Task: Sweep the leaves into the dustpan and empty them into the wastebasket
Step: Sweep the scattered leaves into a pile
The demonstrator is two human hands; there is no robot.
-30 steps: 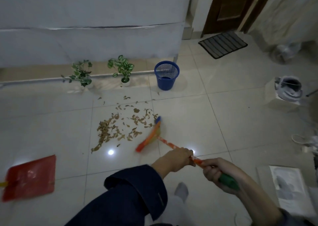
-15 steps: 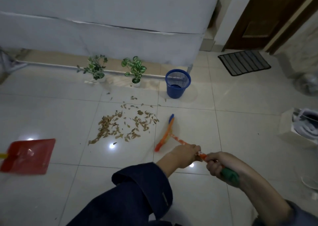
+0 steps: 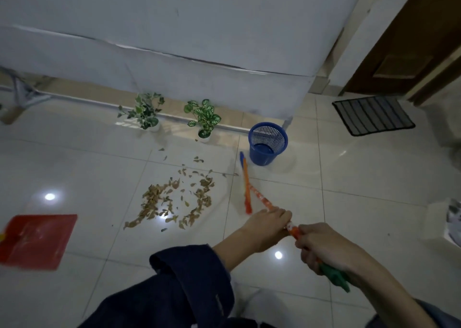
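Both hands grip the long orange patterned handle of a small broom [image 3: 259, 198] — the left hand [image 3: 268, 224] curls round it further down the shaft, the right hand [image 3: 324, 247] wraps its fingers round the upper part just above the green end grip. The broom's orange brush head with a blue tip lies on the pale glossy tile floor [image 3: 361, 178], just beside the blue mesh plastic wastebasket [image 3: 267, 143] and right of the scattered dry brown leaves [image 3: 174, 200]. The flat red plastic dustpan [image 3: 37, 241] sits well apart to the left — nothing visibly in it. Two small potted green plants [image 3: 203, 118] stand along the wall, and a dark striped doormat [image 3: 373, 115] lies by the brown door.
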